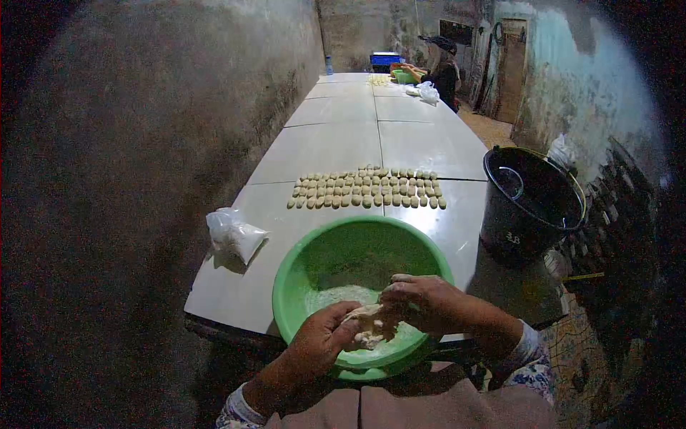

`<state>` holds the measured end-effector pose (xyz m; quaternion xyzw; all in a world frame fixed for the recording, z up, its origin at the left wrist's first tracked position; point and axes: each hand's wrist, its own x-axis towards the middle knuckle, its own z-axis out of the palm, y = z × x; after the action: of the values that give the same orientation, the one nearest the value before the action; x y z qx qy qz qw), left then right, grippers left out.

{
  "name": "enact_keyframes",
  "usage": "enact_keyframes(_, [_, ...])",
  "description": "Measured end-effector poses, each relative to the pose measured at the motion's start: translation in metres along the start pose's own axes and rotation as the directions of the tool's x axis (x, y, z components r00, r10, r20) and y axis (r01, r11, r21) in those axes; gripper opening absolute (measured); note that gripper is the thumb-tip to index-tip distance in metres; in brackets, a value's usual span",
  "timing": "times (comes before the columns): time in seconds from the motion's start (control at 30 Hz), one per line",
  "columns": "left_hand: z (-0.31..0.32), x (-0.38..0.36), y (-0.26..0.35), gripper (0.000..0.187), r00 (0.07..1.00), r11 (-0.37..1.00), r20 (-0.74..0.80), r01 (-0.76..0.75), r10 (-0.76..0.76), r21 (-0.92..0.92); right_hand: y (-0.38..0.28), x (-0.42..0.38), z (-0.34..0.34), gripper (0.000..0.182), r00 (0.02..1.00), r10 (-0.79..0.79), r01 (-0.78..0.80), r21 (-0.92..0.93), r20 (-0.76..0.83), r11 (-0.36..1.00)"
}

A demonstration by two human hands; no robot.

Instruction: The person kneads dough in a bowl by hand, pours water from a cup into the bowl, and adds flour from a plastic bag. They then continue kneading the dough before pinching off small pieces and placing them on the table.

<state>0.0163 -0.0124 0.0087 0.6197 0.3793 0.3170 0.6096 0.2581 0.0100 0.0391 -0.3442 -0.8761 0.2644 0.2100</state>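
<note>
"Hands first: what do they hold?"

"Left hand (325, 337) has thumb and fingers closed on a pale, doughy lump (367, 323); right hand (423, 299) curls at its other side, though I can't tell from my remote view how tightly."

"And around them, biggest down?"

"I see a long tiled table (332, 146), with a person (446, 75) at its far right end. Green basin (284, 286) at the near edge, the lump held over it, white powder (343, 294) inside. Black bucket (514, 229) to the right (I read '3_B' on it)."

"Smaller?"

"Clear bag (236, 234) left of the basin, then small oval pieces (366, 190) in rows just beyond it."
</note>
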Motion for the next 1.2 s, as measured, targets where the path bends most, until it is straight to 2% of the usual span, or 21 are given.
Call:
enact_keyframes(0.07, [0.000, 0.001, 0.000, 0.034, 0.999, 0.989, -0.010, -0.032, 0.034, 0.147, -0.006, 0.000, 0.002, 0.020, 0.998, 0.054, -0.051, -0.160, 0.014, 0.986])
enact_keyframes(0.1, [0.002, 0.001, 0.004, 0.034, 0.999, 0.989, -0.010, -0.030, 0.032, 0.146, -0.006, 0.000, 0.006, 0.020, 0.998, 0.055, -0.052, -0.159, 0.015, 0.986])
enact_keyframes(0.17, [0.004, -0.001, 0.014, 0.034, 0.991, 0.891, -0.037, -0.100, 0.130, 0.443, -0.004, 0.001, 0.015, 0.022, 0.981, 0.154, -0.170, -0.137, -0.123, 0.976])
enact_keyframes(0.2, [0.004, 0.000, 0.013, 0.034, 0.991, 0.891, -0.037, -0.100, 0.130, 0.443, -0.001, 0.002, 0.016, 0.022, 0.980, 0.154, -0.170, -0.138, -0.123, 0.976])
enact_keyframes(0.27, [0.004, 0.002, 0.012, 0.035, 0.979, 0.772, -0.006, -0.157, 0.203, 0.616, 0.005, 0.002, 0.017, 0.018, 0.962, 0.194, -0.225, -0.157, -0.194, 0.962])
enact_keyframes(0.4, [0.007, -0.001, 0.014, 0.035, 0.968, 0.738, -0.017, -0.178, 0.249, 0.651, 0.019, -0.001, 0.014, 0.019, 0.954, 0.101, -0.140, -0.121, -0.284, 0.983])
enact_keyframes(0.5, [0.007, -0.001, 0.013, 0.036, 0.970, 0.717, -0.027, -0.160, 0.243, 0.679, 0.016, 0.004, 0.004, 0.022, 0.937, 0.234, -0.282, -0.169, -0.259, 0.944])
enact_keyframes(0.6, [0.006, -0.002, 0.016, 0.035, 0.956, 0.684, -0.021, -0.194, 0.293, 0.704, 0.027, 0.009, 0.003, 0.020, 0.880, 0.363, -0.402, -0.071, -0.306, 0.913])
enact_keyframes(0.63, [0.006, -0.004, 0.023, 0.034, 0.954, 0.689, -0.049, -0.176, 0.295, 0.703, 0.027, 0.012, 0.000, 0.017, 0.808, 0.517, -0.418, 0.342, -0.284, 0.842])
enact_keyframes(0.67, [0.006, -0.005, 0.027, 0.033, 0.952, 0.694, -0.078, -0.158, 0.296, 0.702, 0.026, 0.014, -0.002, 0.015, 0.739, 0.646, -0.361, 0.694, -0.194, 0.622])
enact_keyframes(0.7, [0.005, -0.004, 0.026, 0.033, 0.953, 0.695, -0.078, -0.156, 0.293, 0.702, 0.027, 0.011, -0.007, 0.014, 0.897, 0.308, -0.308, 0.052, -0.317, 0.950])
enact_keyframes(0.73, [0.004, -0.003, 0.025, 0.030, 0.947, 0.694, -0.096, -0.152, 0.305, 0.704, 0.023, 0.013, -0.011, 0.014, 0.897, 0.309, -0.309, 0.053, -0.315, 0.950])
enact_keyframes(0.8, [0.001, 0.001, 0.027, 0.028, 0.943, 0.696, -0.112, -0.148, 0.313, 0.702, 0.016, 0.016, -0.017, 0.016, 0.981, 0.139, -0.139, 0.010, -0.134, 0.990])
enact_keyframes(0.83, [-0.002, 0.005, 0.031, 0.027, 0.961, 0.710, -0.085, -0.134, 0.263, 0.691, 0.022, 0.018, -0.014, 0.019, 0.970, 0.241, -0.221, 0.348, -0.015, 0.911])
enact_keyframes(0.87, [-0.004, 0.008, 0.034, 0.026, 0.976, 0.724, -0.058, -0.117, 0.212, 0.680, 0.020, 0.018, -0.014, 0.019, 0.969, 0.246, -0.227, 0.350, -0.010, 0.909])
enact_keyframes(0.93, [-0.006, 0.020, 0.034, 0.023, 0.972, 0.703, -0.049, -0.130, 0.228, 0.699, 0.008, 0.025, -0.014, 0.025, 0.999, -0.039, 0.038, -0.046, -0.020, 0.998])
enact_keyframes(0.97, [-0.007, 0.026, 0.037, 0.024, 0.979, 0.647, -0.009, -0.126, 0.201, 0.752, 0.024, 0.027, 0.000, 0.028, 0.992, -0.067, 0.053, -0.139, -0.103, 0.989])
enact_keyframes(1.0, [-0.008, 0.032, 0.039, 0.025, 0.985, 0.585, 0.031, -0.127, 0.171, 0.801, 0.025, 0.032, 0.001, 0.028, 0.992, -0.066, 0.051, -0.137, -0.105, 0.989])
enact_keyframes(1.07, [-0.012, 0.044, 0.038, 0.023, 0.985, 0.553, 0.058, -0.140, 0.164, 0.821, 0.023, 0.046, 0.000, 0.025, 0.981, 0.137, -0.096, -0.264, 0.140, 0.960])
enact_keyframes(1.13, [-0.017, 0.053, 0.037, 0.023, 0.990, 0.455, 0.122, -0.138, 0.065, 0.879, 0.021, 0.051, 0.005, 0.023, 0.979, 0.150, -0.112, -0.254, 0.135, 0.961])
enact_keyframes(1.2, [-0.018, 0.056, 0.036, 0.020, 0.986, 0.432, 0.124, -0.160, 0.110, 0.888, 0.020, 0.050, 0.011, 0.021, 0.976, 0.178, -0.145, -0.234, 0.128, 0.961])
